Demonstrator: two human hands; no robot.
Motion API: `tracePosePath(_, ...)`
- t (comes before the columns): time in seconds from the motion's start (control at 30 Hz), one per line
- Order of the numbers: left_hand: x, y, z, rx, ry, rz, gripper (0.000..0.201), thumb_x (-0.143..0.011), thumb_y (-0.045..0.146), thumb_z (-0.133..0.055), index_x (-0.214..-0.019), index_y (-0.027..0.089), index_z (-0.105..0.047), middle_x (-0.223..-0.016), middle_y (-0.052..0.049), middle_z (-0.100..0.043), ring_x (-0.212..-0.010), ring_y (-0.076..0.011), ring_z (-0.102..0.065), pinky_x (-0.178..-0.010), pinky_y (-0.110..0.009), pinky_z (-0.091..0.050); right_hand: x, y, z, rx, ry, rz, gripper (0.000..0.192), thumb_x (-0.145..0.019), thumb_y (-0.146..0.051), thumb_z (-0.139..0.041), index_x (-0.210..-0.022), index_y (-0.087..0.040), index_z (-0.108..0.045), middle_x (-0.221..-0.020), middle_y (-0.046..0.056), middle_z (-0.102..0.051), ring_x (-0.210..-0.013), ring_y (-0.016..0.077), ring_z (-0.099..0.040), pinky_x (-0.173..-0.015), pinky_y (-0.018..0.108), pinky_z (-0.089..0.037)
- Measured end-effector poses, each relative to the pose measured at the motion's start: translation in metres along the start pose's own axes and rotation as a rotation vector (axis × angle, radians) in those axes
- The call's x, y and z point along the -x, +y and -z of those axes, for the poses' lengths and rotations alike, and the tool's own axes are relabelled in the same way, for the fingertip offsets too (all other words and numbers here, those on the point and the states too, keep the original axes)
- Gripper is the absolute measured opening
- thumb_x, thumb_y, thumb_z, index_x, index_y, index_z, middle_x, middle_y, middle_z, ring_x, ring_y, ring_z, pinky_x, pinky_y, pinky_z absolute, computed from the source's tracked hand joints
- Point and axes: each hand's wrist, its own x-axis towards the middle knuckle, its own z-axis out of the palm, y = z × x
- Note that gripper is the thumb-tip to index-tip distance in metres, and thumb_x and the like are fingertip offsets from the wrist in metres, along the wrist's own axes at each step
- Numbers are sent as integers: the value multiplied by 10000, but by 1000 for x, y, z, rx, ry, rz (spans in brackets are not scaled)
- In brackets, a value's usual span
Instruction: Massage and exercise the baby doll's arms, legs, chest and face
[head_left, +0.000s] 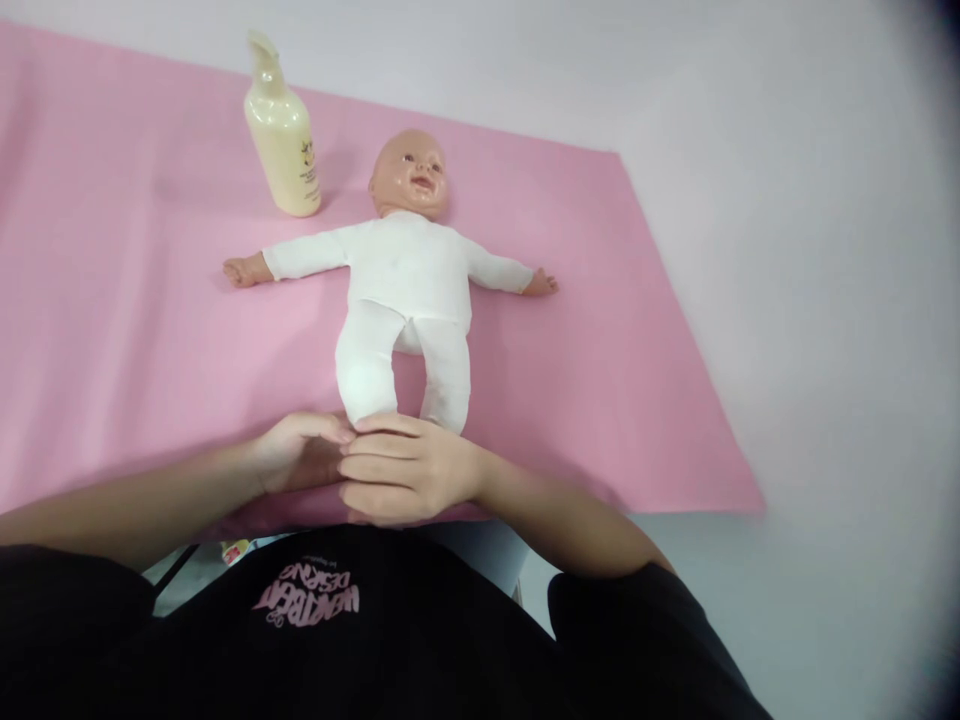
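A baby doll (409,265) with a bald head and white cloth body lies on its back, arms spread wide and legs toward me. At the lower ends of its legs, my two hands meet. My right hand (416,470) is closed, its fingers curled over the fingertips of my left and covering the doll's feet. My left hand (300,455) is also curled, thumb on top, with its fingertips hidden behind my right. Whether a doll's foot is inside the grip cannot be seen. Left of the doll's head stands a pale yellow pump bottle (285,150).
A pink sheet (562,400) covers the table, with soft folds at the left and its right corner near the front. A pale wall or surface (787,250) lies behind and to the right. My black shirt (420,630) is close to the front edge.
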Motion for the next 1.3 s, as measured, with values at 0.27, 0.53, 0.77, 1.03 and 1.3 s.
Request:
tracePosePath(0.27, 0, -4, 3, 41, -40, 15, 402, -849, 269, -606, -1206, 103, -685, -929, -64, -762, -926, -229, -707, -922, -345, -511, -3, -5, -1, -66, -204, -38, 293, -1078, -440, -510, -938, -216, -638, -865, -30, -682, -946, 119, -697, -1241, 393, -472)
tracePosePath(0.53, 0, -1, 0, 24, 9, 10, 495, -840, 299, -605, -1292, 103, -656, -1064, -120, -763, -1056, -278, -704, -1010, -394, -509, 2, -4, -7, 9, 121, 50, 92, -1002, -261, -651, -1089, -249, -679, -993, -38, -733, -979, 111, -701, -1198, 375, -515)
tracePosePath(0.77, -1, -3, 4, 39, 3, 12, 506, -830, 321, -602, -1282, 101, -652, -991, -110, -770, -1038, -284, -727, -976, -396, -545, 1, 1, -3, 55, 50, -18, 156, -1048, -345, -584, -1085, -234, -688, -999, -25, -742, -1107, 139, -692, -1214, 411, -495)
tracePosePath(1.03, -2, -1, -3, 9, -73, -53, 492, -903, 369, -547, -1290, 88, -661, -1095, -121, -772, -1164, -295, -689, -1105, -418, -450, 7, -2, -7, -16, -79, 72, 143, -1028, -303, -630, -1169, -294, -657, -1018, -48, -728, -1030, 111, -700, -1212, 405, -511)
tracePosePath(1.3, -1, -3, 0, -7, -31, -34, 499, -961, 471, -558, -1267, 90, -663, -1056, -92, -779, -1183, -281, -687, -1085, -383, -453, -1, 1, -1, 44, -22, -21, 306, -1063, -493, -546, -1124, -234, -695, -1014, -7, -759, -1119, 135, -704, -1243, 387, -474)
